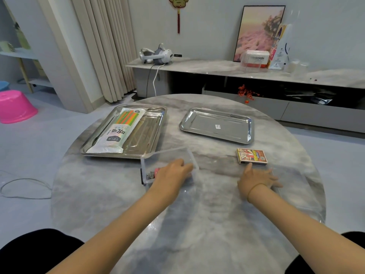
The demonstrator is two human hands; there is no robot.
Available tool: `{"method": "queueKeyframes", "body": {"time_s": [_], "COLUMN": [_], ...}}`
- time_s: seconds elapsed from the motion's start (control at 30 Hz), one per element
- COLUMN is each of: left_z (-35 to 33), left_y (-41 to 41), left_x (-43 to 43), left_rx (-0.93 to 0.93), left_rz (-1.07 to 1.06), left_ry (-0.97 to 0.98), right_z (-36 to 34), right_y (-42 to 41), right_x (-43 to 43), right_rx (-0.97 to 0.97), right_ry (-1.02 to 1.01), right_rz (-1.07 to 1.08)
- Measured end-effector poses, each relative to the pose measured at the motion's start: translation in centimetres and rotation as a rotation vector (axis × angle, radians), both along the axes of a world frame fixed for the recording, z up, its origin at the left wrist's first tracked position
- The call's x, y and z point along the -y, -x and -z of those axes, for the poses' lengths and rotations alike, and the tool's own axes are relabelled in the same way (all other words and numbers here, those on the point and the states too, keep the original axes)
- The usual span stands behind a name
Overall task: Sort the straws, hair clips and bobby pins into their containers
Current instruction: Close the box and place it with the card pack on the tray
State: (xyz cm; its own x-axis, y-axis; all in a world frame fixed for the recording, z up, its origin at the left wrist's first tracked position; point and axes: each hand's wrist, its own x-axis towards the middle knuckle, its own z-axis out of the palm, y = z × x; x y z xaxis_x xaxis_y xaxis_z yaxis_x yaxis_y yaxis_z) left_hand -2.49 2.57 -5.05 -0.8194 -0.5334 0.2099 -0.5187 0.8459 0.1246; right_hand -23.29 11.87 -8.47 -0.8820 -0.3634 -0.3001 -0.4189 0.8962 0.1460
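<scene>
A clear plastic box (167,153) stands at the table's middle with a pink clip (156,171) and darker small pieces in its left end. My left hand (173,172) lies over the box's near right part, fingers curled on its rim. My right hand (256,177) rests flat with spread fingers on what looks like a clear lid (273,172). Just beyond its fingertips lies a small red and yellow carton (251,156). A bag of coloured straws (118,129) lies in the left steel tray (150,135). The right steel tray (217,125) holds only a small sticker.
The round marble table (197,214) has its near half bare between my forearms. Behind it runs a low cabinet (256,72) with a headset, a framed picture and boxes. A pink tub (13,107) and a cable lie on the floor at left.
</scene>
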Motion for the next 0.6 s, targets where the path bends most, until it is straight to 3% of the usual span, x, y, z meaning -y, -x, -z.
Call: {"method": "queueKeyframes", "body": {"time_s": [0.2,0.37,0.6], "left_z": [1.7,2.1,2.2], "left_y": [0.0,-0.5,-3.0], "left_x": [0.9,1.3,2.7], "left_rx": [-0.174,-0.252,-0.289], "left_rz": [0.165,0.167,-0.071], "left_ry": [-0.007,-0.030,-0.041], "right_z": [-0.2,-0.4,-0.7], "right_y": [0.3,0.0,-1.4], "right_x": [-0.3,-0.9,-1.0], "right_rx": [-0.048,-0.107,-0.162], "right_ry": [-0.102,-0.109,-0.059], "right_rz": [-0.051,-0.144,-0.225]}}
